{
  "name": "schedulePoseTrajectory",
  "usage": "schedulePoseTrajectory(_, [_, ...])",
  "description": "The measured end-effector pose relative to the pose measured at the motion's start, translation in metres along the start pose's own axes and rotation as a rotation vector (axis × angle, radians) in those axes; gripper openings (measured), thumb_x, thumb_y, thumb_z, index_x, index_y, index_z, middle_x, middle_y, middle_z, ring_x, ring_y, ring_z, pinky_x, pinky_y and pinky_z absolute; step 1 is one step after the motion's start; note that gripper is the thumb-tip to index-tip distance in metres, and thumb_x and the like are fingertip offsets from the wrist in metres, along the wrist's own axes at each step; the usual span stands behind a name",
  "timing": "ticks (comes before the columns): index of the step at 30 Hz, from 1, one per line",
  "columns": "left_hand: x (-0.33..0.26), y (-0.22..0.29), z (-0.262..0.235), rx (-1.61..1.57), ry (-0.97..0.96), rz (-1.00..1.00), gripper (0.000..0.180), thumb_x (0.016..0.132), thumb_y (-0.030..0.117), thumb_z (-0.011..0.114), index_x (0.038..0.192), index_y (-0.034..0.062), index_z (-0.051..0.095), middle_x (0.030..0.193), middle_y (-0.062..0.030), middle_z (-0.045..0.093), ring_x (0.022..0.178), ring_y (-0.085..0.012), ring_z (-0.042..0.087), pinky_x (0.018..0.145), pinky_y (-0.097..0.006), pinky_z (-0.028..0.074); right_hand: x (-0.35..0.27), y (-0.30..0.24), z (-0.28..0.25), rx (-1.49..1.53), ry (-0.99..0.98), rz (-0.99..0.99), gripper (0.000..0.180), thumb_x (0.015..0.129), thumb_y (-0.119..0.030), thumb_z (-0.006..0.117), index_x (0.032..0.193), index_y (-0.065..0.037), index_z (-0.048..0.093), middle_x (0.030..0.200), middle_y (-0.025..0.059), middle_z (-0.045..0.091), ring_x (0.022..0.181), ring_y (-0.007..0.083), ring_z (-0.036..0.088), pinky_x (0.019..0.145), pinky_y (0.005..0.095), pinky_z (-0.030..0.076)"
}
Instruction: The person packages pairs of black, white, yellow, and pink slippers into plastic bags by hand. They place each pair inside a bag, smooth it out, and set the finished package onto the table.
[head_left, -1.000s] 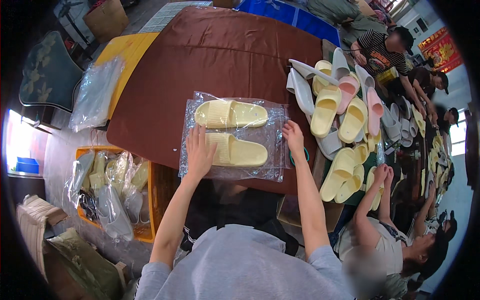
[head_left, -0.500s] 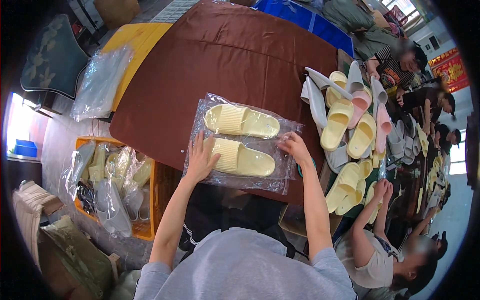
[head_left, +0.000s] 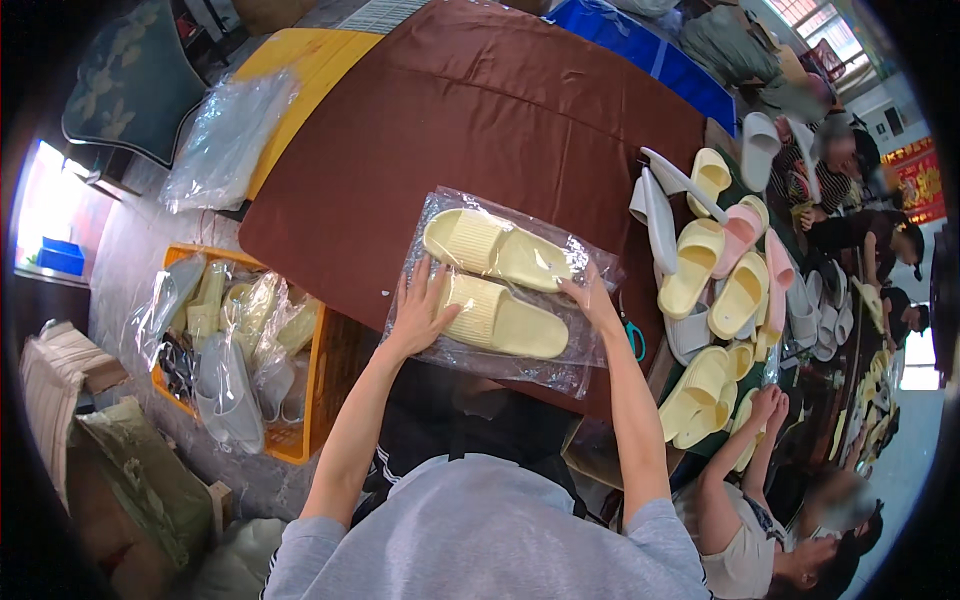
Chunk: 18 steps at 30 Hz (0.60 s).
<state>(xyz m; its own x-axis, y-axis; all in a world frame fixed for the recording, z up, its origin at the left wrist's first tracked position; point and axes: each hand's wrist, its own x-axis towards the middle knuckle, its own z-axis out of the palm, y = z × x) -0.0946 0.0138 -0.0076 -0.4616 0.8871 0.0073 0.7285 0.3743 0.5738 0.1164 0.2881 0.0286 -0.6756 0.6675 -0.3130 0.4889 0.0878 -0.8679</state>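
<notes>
Left hand (head_left: 418,316): not clenched; fingers spread and laid over the left side of a clear bag (head_left: 535,374), thumb reaching the toe end of the near slipper (head_left: 510,320). Right hand (head_left: 594,300): at the bag's right side, thumb by the heel of the far slipper (head_left: 497,246), fingers partly bent; cannot tell whether it pinches the film or merely rests on it. Both slippers are cream with ribbed straps, lying one beyond the other inside the bag, toes left, heels right, slightly slanted. Bag lies flat on the brown cloth (head_left: 430,130) near the person's edge of the table; film wrinkled and glossy. Just right of the right forearm: scissors (head_left: 634,340), teal handles. Further right: a loose heap of unbagged slippers in cream, grey and pink (head_left: 741,228), some tilted against others. Beside the heap, a co-worker's hands (head_left: 768,408) are close together; more people sit or stand beyond. Lower left: orange crate (head_left: 313,385) holding bagged slippers (head_left: 228,390), grey and cream. Upper left: clear sheets (head_left: 228,145) overlapping a yellow board (head_left: 305,65), a dark chair (head_left: 135,80) beyond. Far side: blue bin (head_left: 655,62).
</notes>
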Motion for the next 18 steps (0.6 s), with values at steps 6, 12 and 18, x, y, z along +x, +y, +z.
schedulePoseTrajectory(6, [0.001,0.001,-0.002,-0.053,-0.021,-0.024,0.075,0.098,0.045,0.048,0.155,0.0086,0.018,0.160,-0.0228,0.009,0.149,-0.0355,0.008,0.119,-0.051,0.003,-0.047,0.000,-0.004,0.122,-0.317,-0.188,0.085,0.084,-0.015,0.073,0.152,-0.005,0.024,0.149,0.0188,0.035,0.134,0.0254,0.041,0.109,0.0373,0.038])
schedulePoseTrajectory(12, [0.003,0.003,-0.001,-0.040,0.003,-0.014,0.074,0.098,0.045,0.047,0.155,0.0088,0.017,0.160,-0.0235,0.011,0.149,-0.0353,0.008,0.119,-0.051,0.004,-0.073,-0.010,0.012,-0.376,-0.340,-0.215,0.088,0.074,-0.018,0.079,0.148,-0.013,0.034,0.144,0.0189,0.037,0.126,0.0359,0.049,0.110,0.0440,0.038])
schedulePoseTrajectory(18, [-0.003,0.003,-0.011,-0.052,0.044,-0.011,0.070,0.099,0.041,0.047,0.155,0.0082,0.019,0.160,-0.0222,0.014,0.148,-0.0342,0.014,0.119,-0.052,0.007,-0.075,-0.003,0.021,0.357,-0.184,-0.101,0.045,0.080,-0.001,0.072,0.122,-0.008,0.057,0.115,0.0016,0.057,0.106,0.0128,0.055,0.092,0.0284,0.045])
